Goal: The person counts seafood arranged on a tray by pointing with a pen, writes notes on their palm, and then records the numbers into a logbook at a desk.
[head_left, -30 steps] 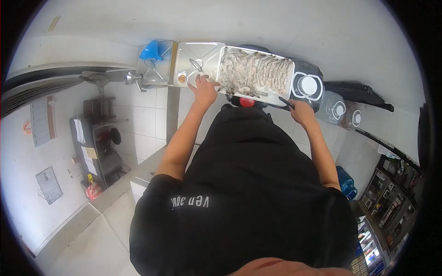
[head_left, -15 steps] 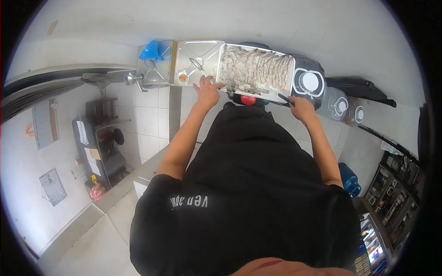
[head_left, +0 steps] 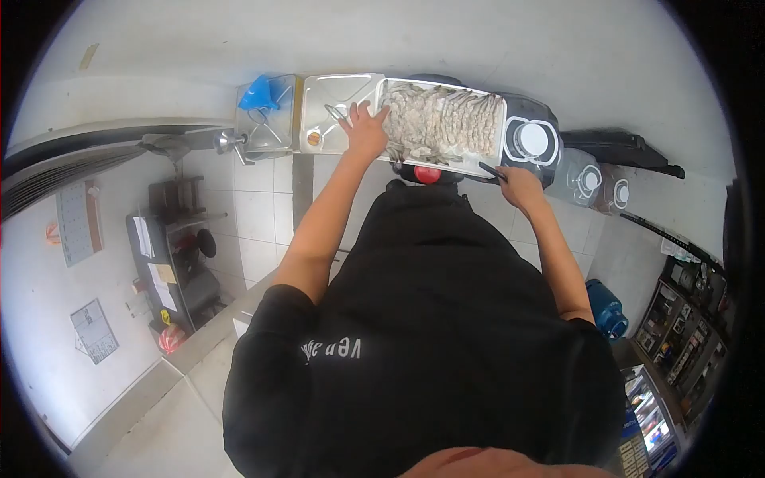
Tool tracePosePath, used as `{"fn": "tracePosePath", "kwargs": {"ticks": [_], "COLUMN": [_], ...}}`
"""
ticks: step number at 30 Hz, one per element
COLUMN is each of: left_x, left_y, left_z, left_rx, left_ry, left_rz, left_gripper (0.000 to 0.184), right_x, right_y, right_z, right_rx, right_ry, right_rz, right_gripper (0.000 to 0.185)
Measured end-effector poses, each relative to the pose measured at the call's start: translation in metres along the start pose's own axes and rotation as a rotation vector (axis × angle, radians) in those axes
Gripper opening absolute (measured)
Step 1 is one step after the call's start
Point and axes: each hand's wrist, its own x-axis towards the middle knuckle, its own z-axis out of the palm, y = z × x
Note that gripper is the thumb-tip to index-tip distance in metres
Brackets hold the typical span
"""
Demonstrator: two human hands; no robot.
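A white tray [head_left: 470, 167] carries rows of greyish-white, folded pieces [head_left: 446, 119] that look like raw shrimp. My left hand [head_left: 367, 134] is over the tray's left end, fingers spread, beside a square metal can [head_left: 323, 94] with a wire handle. Whether its fingertips touch the pieces, I cannot tell. At the tray's front right corner, my right hand [head_left: 522, 187] is closed around a slim black handle [head_left: 492, 170]. The far end of that tool is too small to make out.
Left of the tray stands another metal can [head_left: 275, 131] with a blue funnel [head_left: 260, 94] on top. Large clear jugs [head_left: 588, 179] with white caps line the right side. Below the tray is a red round object [head_left: 427, 174]. A blue gas cylinder [head_left: 607, 309] stands lower right.
My left hand has moved up and slightly right, from the tray's front left corner to over its left end, fingers spreading. My right hand stays at the front right corner with the black handle.
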Motion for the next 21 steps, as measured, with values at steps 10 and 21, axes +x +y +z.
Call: {"fn": "tracePosePath", "kwargs": {"ticks": [10,21], "left_x": [0.02,0.027], "left_y": [0.043,0.053], "left_z": [0.003,0.0], "left_rx": [0.122,0.272], "left_ry": [-0.094,-0.147], "left_rz": [0.148,0.29], "left_gripper": [0.045,0.044], "right_x": [-0.016,-0.021], "right_y": [0.013,0.011], "right_z": [0.012,0.003], "right_rx": [0.049,0.066], "right_ry": [-0.001,-0.03], "right_rz": [0.07,0.139], "right_gripper": [0.03,0.031]}}
